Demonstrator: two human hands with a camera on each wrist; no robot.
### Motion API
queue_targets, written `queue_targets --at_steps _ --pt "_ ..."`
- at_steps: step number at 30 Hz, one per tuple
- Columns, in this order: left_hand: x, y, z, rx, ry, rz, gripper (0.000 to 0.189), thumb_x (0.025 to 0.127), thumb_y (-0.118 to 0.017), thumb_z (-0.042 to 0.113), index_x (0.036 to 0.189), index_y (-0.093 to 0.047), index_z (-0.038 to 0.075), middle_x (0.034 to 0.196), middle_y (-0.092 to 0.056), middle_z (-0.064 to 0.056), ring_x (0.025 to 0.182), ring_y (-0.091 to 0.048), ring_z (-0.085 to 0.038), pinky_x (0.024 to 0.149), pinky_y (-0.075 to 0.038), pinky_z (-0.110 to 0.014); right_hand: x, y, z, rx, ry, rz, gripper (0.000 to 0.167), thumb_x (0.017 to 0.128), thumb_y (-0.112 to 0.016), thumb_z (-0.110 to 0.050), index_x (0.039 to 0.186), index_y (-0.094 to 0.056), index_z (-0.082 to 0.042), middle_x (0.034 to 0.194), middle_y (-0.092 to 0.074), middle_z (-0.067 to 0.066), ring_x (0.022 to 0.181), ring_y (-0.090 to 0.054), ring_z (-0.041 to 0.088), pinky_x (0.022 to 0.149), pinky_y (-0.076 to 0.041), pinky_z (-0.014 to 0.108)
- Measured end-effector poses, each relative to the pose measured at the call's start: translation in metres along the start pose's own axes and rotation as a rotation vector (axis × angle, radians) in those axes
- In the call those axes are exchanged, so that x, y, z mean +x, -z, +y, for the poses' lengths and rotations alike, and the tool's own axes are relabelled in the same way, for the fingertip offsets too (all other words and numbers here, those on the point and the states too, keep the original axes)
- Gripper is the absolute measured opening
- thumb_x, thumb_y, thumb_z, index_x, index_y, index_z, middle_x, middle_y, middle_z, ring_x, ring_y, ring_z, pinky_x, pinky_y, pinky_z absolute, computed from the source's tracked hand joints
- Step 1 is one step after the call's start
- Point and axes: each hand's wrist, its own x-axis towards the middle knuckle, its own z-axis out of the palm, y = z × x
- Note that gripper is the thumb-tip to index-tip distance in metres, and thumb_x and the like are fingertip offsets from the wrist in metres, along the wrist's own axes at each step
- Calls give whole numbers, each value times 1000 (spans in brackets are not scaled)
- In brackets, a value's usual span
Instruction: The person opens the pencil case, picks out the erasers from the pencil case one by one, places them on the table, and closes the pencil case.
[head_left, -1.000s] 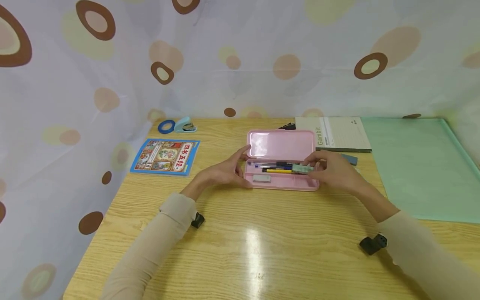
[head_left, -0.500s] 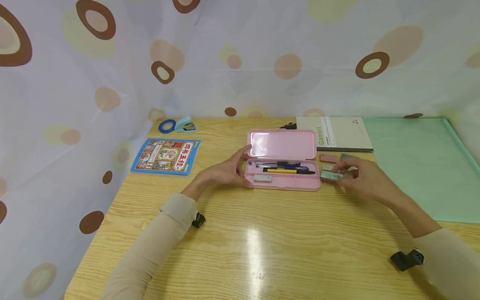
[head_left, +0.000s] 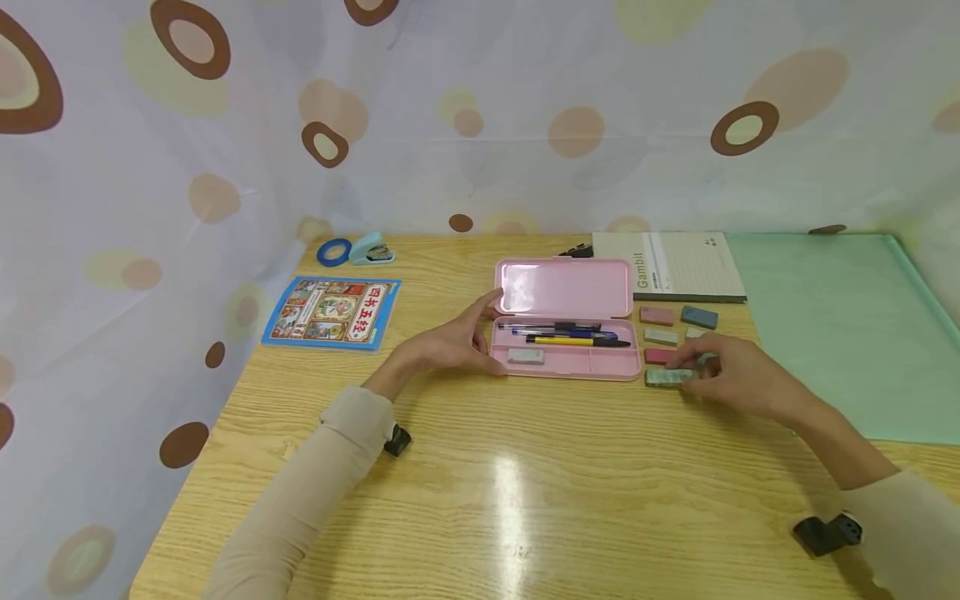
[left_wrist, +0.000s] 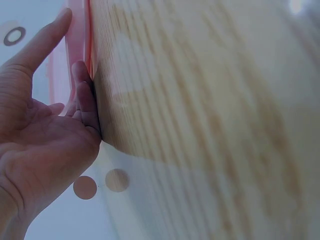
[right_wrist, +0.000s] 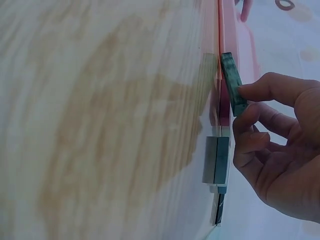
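Note:
An open pink pencil case (head_left: 615, 363) lies on the wooden table, its lid folded back. Inside are several pens, one of them a yellow pen (head_left: 558, 340), and a pale grey eraser (head_left: 526, 357) in the front compartment. My left hand (head_left: 453, 343) rests against the case's left end, fingers spread along the lid and the side. Right of the case, my right hand (head_left: 738, 379) pinches a mottled green eraser (head_left: 667, 378) between thumb and fingers; the right wrist view has this eraser (right_wrist: 232, 82) tilted. A red eraser (head_left: 658, 357) lies just behind it.
Behind the right hand are a pink eraser (head_left: 657, 316), a blue eraser (head_left: 699, 317) and a whitish eraser (head_left: 661, 337). A notebook (head_left: 690, 267) and a green mat (head_left: 847, 350) lie farther right. Leftward are a blue booklet (head_left: 330, 312), blue tape (head_left: 333, 252) and a light-blue hole punch (head_left: 369, 249).
My right hand has carried the green eraser out of the pencil case, rightward and then toward the front, beside the other erasers. The left hand has stayed at the case.

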Motion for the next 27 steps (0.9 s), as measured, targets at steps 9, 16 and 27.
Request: queue_targets --at_steps 9,16,27 --pt "0 0 1 9 -10 -3 123 82 -91 27 167 -2 33 154 -36 -4 93 -58 -22 84 -49 -32 0 8 -8 -9 -10 11 29 93 -76 -9 121 -73 -5 110 -68 10 72 -55 13 60 -46 30" --pt "1 1 3 9 -11 3 124 82 -91 26 167 -2 32 155 -36 -4 92 -58 -21 84 -49 -32 1 17 -16 75 -25 10 28 99 -70 -12 126 -69 -4 119 -64 16 76 -61 18 60 -48 31" --pt "-1 1 3 -16 -1 -3 124 82 -91 25 167 -3 33 156 -36 -5 93 -58 -22 83 -49 -32 34 -9 -41 238 98 -14 32 98 -73 -10 127 -68 0 119 -64 18 85 -68 17 66 -54 29"
